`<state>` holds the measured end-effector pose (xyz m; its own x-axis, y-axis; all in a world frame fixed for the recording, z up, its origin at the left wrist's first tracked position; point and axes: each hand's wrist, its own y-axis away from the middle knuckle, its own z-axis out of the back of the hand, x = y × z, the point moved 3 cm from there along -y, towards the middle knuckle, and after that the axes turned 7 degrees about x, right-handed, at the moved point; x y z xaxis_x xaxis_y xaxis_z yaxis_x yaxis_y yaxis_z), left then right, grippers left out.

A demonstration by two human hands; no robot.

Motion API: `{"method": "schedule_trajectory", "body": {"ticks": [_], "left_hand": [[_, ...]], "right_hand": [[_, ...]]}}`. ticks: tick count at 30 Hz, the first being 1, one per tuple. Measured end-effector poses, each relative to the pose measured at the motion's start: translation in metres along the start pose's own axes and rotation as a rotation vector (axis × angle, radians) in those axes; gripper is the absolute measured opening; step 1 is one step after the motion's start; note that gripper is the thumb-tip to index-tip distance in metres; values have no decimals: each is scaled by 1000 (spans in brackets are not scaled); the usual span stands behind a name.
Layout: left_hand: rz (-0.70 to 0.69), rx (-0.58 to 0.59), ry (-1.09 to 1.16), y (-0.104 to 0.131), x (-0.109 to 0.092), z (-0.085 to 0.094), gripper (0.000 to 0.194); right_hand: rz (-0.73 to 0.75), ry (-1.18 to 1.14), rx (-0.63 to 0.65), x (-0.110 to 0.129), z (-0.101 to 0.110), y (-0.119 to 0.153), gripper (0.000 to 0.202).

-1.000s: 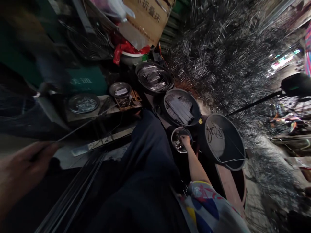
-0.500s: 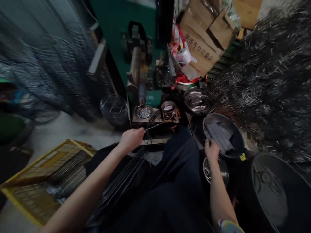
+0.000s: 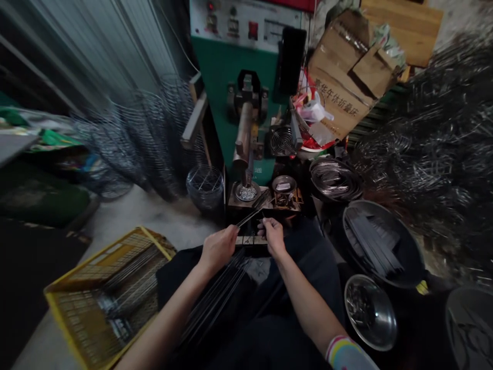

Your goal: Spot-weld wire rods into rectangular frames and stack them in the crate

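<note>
My left hand (image 3: pixel 219 250) is closed around the near end of a thin metal rod (image 3: pixel 249 216), which points up and right toward the machine. Close to its right, my right hand (image 3: pixel 274 237) is pinched, with a small dark sliver at the fingertips; what it is I cannot make out. Just beyond both hands, a dish of shiny metal bits (image 3: pixel 247 192) sits under the metal arm (image 3: pixel 244 133) of a green machine (image 3: pixel 215 67). Beside it stands a small round bowl (image 3: pixel 284 178) with a pale block inside. A bundle of thin rods (image 3: pixel 215 298) lies across my lap.
At left is a yellow plastic crate (image 3: pixel 73 303) holding metal rods. To the right are a basin of flat metal strips (image 3: pixel 414 257), a steel bowl (image 3: pixel 385 329) with small pieces, and coiled metal (image 3: pixel 335 177). A cardboard box (image 3: pixel 342 87) and wire heaps stand behind.
My right hand has moved left from the strip basin and steel bowl to beside my left hand. The view has shifted, showing more of the machine's top panel. The left hand keeps the rod.
</note>
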<state>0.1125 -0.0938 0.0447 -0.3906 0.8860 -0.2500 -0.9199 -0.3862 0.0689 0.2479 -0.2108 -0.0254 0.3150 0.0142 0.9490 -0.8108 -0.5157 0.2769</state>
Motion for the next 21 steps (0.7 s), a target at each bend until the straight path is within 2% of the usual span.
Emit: {"method": "schedule_trajectory", "body": {"ticks": [4,8,14,21], "left_hand": [[-15,-210,195,13,7,-6,37],[-20,-333,354,20,9,-9,34],[13,-429,423,28,12,-5,31],[18,-482,459,28,17,0,28]], "right_hand": [[30,-127,8,12,-30,0,33],[125,-151,42,30,-49,6,32],[191,-125,74,43,-63,12,31],[214,-95,86,51,-69,4,31]]}}
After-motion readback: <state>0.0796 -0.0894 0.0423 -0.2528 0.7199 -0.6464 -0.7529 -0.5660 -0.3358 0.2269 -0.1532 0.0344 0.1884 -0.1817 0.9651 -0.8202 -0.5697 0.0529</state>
